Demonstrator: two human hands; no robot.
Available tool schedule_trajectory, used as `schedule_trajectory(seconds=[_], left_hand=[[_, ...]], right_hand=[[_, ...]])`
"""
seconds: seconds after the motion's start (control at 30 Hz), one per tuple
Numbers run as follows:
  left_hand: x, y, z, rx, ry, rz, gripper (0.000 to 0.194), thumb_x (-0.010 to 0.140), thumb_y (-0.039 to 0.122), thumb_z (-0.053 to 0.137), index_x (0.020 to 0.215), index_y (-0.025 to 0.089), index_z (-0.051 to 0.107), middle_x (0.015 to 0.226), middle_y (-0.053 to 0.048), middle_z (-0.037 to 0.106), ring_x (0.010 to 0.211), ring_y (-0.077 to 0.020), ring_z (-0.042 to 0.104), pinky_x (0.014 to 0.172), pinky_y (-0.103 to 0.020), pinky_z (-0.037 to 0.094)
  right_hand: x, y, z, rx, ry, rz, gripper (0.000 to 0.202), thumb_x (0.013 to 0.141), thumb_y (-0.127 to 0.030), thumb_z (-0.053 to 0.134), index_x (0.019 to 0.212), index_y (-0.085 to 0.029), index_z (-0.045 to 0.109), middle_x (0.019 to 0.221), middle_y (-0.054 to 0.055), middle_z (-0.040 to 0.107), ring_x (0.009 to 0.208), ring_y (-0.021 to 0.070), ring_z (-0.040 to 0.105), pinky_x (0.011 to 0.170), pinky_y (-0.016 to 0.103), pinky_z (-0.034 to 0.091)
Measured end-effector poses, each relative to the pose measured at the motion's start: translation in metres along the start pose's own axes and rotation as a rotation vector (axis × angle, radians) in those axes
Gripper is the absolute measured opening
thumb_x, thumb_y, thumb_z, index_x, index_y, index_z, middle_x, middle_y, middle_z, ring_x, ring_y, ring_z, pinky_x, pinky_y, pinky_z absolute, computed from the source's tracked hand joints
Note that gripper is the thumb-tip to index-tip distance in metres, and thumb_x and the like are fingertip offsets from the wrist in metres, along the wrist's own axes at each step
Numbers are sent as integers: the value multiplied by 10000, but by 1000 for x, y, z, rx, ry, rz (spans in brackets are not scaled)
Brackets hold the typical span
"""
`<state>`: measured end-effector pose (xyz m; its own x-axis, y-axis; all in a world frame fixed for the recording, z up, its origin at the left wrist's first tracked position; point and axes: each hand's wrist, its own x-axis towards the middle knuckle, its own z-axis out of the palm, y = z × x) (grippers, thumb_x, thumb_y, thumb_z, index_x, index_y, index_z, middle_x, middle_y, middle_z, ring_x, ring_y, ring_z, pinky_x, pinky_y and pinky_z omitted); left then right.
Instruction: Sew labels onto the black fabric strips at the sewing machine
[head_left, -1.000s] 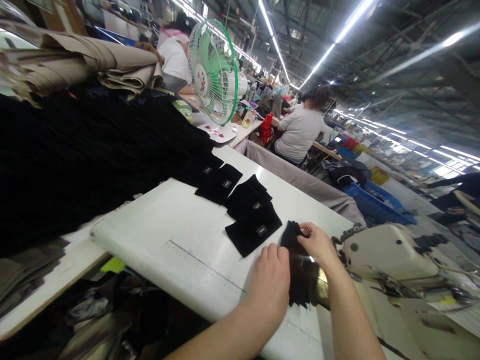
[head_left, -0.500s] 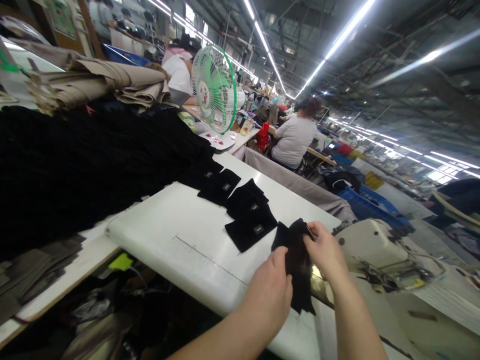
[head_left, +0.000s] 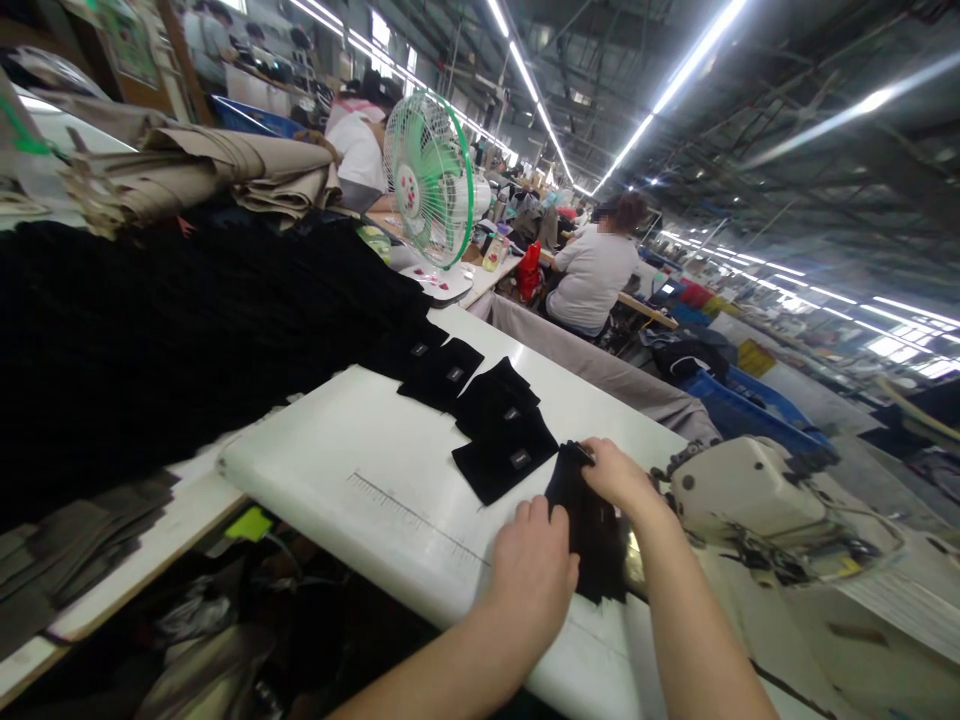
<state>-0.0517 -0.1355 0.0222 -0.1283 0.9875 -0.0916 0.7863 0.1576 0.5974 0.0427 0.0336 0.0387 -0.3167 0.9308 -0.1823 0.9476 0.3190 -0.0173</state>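
Observation:
A black fabric piece (head_left: 592, 535) hangs over the right side of the white table (head_left: 322, 440), close to the sewing machine. My right hand (head_left: 621, 478) pinches its upper edge between thumb and fingers. My left hand (head_left: 534, 560) is curled at its left edge, and the fingertips are partly hidden. Beyond my hands, several black pieces with small grey labels lie in an overlapping row; the nearest labelled piece (head_left: 504, 462) almost touches the one I hold.
The sewing machine head (head_left: 750, 490) stands to the right. A large black fabric heap (head_left: 165, 350) covers the left side, with beige folded cloth (head_left: 217, 165) behind it. A green fan (head_left: 431, 180) stands at the back. A person (head_left: 596, 270) sits beyond, near a blue bin (head_left: 750, 405).
My right hand has moved left with the fabric's upper edge, and the piece lies lower. My left hand has shifted slightly left and its fingers have turned down. The labelled pieces stay put.

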Motion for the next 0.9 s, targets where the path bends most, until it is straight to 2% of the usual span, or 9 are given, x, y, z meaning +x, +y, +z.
schedule_trajectory(seconds=[0.1, 0.2, 0.27, 0.37, 0.47, 0.57, 0.63, 0.77, 0.9], left_hand=[[2, 1, -7, 40, 10, -2, 424, 849, 276, 725, 1227, 154, 575, 1172, -118, 611, 1114, -320, 595, 910, -456, 548], [5, -2, -16, 68, -70, -18, 397, 865, 269, 703, 1212, 121, 579, 1150, -130, 625, 1073, -315, 625, 912, -454, 546], [6, -8, -21, 78, -100, 8, 377, 868, 264, 693, 1196, 110, 590, 1141, -134, 637, 1074, -319, 631, 930, -453, 537], [4, -17, -24, 78, -68, 73, 498, 851, 242, 706, 1308, 125, 547, 1180, -127, 629, 1104, -316, 617, 956, -445, 526], [-1, -20, -22, 85, -43, 87, 613, 867, 202, 677, 1437, 181, 453, 1215, -116, 607, 1101, -309, 609, 919, -439, 542], [-6, -18, -20, 79, -42, 65, 507, 889, 181, 637, 1380, 200, 510, 1199, -108, 596, 1095, -300, 605, 889, -420, 552], [-7, -17, -20, 76, -47, 51, 422, 890, 180, 634, 1306, 199, 563, 1181, -103, 592, 1089, -297, 604, 886, -415, 553], [-9, -17, -19, 49, -44, 61, 377, 892, 154, 608, 1263, 220, 591, 1151, -88, 585, 1052, -280, 612, 872, -414, 561], [-10, -17, -15, 50, -57, 65, 454, 906, 100, 543, 1333, 253, 555, 1151, -83, 583, 1040, -273, 613, 838, -414, 575]], right_hand=[[6, 9, 7, 65, -25, -12, 270, 977, -374, 625, 1156, -173, 642, 1133, 65, 666, 982, 203, 651, 889, 420, 540], [6, 18, 13, 143, 0, 6, 215, 953, -371, 650, 1014, -166, 667, 991, 41, 683, 874, 180, 652, 821, 382, 542], [1, 22, 19, 216, 65, 5, 141, 905, -301, 675, 978, -180, 670, 950, 37, 693, 838, 185, 648, 779, 355, 521], [-12, 24, 29, 353, 212, -57, 316, 809, -181, 646, 1120, -238, 648, 1068, 33, 703, 896, 205, 649, 782, 330, 480], [-22, 25, 39, 474, 325, -156, 357, 789, -210, 582, 1138, -267, 637, 1156, 21, 675, 876, 199, 636, 762, 318, 468], [-26, 25, 45, 556, 403, -202, 191, 793, -276, 529, 939, -237, 644, 1021, 40, 669, 781, 208, 612, 715, 333, 460], [-27, 25, 45, 593, 439, -231, 128, 778, -276, 504, 839, -234, 608, 970, 49, 652, 818, 224, 612, 743, 346, 457], [-31, 30, 40, 646, 430, -317, 93, 714, -226, 494, 774, -241, 562, 1081, 54, 639, 912, 223, 608, 771, 337, 451], [-34, 35, 37, 702, 381, -323, 77, 678, -205, 500, 746, -235, 520, 1094, 50, 645, 704, 166, 546, 637, 300, 417]])
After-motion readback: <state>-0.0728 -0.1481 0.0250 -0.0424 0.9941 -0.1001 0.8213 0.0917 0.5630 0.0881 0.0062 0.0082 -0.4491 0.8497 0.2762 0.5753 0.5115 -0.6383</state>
